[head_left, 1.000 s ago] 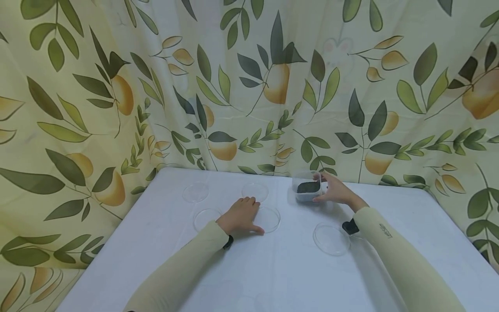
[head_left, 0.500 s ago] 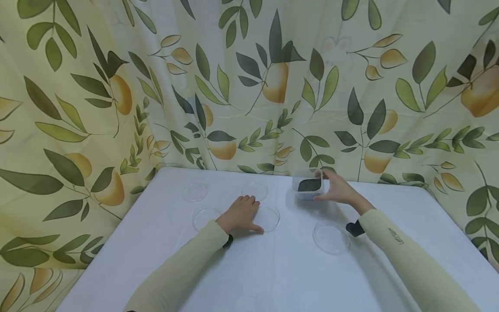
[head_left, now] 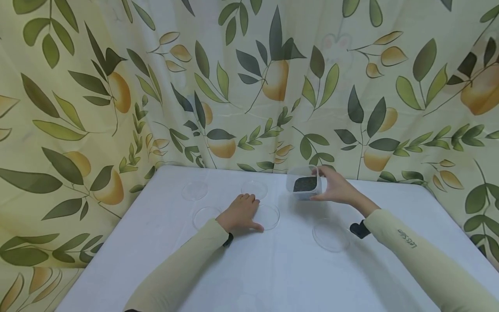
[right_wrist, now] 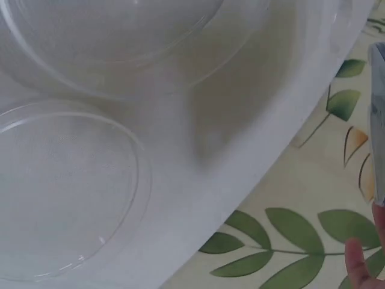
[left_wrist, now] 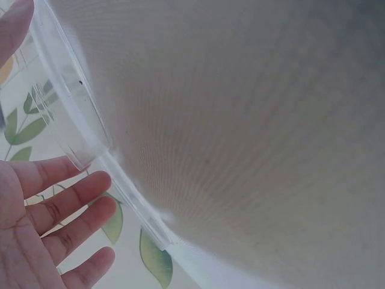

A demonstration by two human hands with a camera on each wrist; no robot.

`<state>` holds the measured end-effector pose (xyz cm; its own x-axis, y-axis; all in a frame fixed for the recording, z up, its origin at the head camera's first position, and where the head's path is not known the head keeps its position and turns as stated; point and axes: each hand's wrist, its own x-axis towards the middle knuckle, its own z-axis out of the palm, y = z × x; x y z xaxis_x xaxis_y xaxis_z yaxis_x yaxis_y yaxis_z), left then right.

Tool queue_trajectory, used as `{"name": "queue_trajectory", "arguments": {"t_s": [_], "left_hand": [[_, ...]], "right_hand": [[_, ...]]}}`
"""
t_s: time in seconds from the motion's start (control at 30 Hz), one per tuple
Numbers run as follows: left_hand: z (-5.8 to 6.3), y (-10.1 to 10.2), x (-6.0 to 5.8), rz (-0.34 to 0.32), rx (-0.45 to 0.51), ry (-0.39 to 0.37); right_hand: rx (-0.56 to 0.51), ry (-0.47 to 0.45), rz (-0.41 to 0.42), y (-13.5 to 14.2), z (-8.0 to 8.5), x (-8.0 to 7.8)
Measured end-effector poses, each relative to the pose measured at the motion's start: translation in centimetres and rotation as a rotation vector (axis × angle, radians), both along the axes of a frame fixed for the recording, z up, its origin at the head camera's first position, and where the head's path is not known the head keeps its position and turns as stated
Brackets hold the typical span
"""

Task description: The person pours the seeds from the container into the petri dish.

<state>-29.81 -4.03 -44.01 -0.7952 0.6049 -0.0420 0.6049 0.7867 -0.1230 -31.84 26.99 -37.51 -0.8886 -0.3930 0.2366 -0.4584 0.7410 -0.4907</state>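
We see the tub (head_left: 305, 196) just right of the frame's centre, near the far edge of the table (head_left: 292, 273), with a dark filling (head_left: 305, 184) in it. The right hand (head_left: 338, 187) is clamped on the tub's right side, thumb towards the front; we cannot tell whether the tub's base touches the table. Left of centre, the left hand (head_left: 239, 212) has its fingers apart and relaxed at the left side of a clear dish (head_left: 269, 216).

Around it we count four more: a second dish (head_left: 204, 216) left of that hand, a third dish (head_left: 254, 189) just above it, a fourth dish (head_left: 195, 190) farther to the upper left, and a fifth dish (head_left: 331, 236) at lower right, below the tub. Pale sleeves (head_left: 413, 255) enter from the bottom corners, a black band (head_left: 359, 229) at the right wrist. Behind everything we see a leafy curtain (head_left: 249, 130) filling the upper frame.
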Motion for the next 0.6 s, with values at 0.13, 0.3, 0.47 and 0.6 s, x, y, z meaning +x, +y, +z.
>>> {"name": "queue_trajectory", "arguments": {"t_s": [0.13,0.3,0.47,0.6], "left_hand": [[0.0,0.0,0.0,-0.003,0.008,-0.002],[0.2,0.0,0.1,-0.005,0.011,0.001],[0.4,0.0,0.2,-0.009,0.013,0.006],[0.3,-0.1,0.2,-0.014,0.015,0.017]], "right_hand": [[0.002,0.014,0.012,-0.7,0.3,0.4],[0.020,0.043,0.012,-1.6,0.4,0.6],[0.053,0.086,-0.001,-2.1,0.2,0.5],[0.082,0.136,0.014,-2.6,0.2,0.4]]}}
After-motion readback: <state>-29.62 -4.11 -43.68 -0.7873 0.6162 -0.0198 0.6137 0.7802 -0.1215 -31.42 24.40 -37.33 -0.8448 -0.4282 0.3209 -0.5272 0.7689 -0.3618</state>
